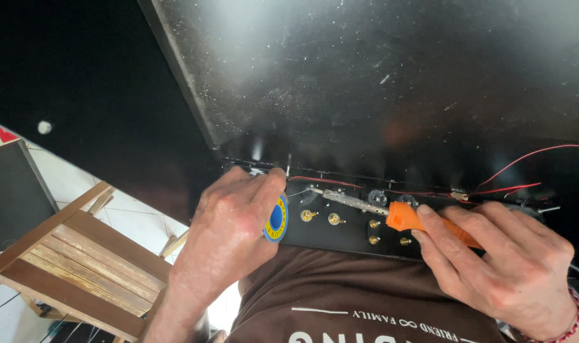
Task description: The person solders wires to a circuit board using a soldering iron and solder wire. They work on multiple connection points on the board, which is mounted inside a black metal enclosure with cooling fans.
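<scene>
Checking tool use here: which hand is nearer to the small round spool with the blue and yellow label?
Left. The left hand grips the small round spool; the right hand is off to the side, holding the orange-handled soldering iron.

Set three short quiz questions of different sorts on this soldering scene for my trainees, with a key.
1. True or false: the right hand holds the soldering iron.
2. Which hand holds the solder spool?
3. The iron's handle is: A) blue B) orange C) green.

Key: 1 true; 2 the left hand; 3 B. The iron's tip lies over the black panel with brass terminals.
</scene>
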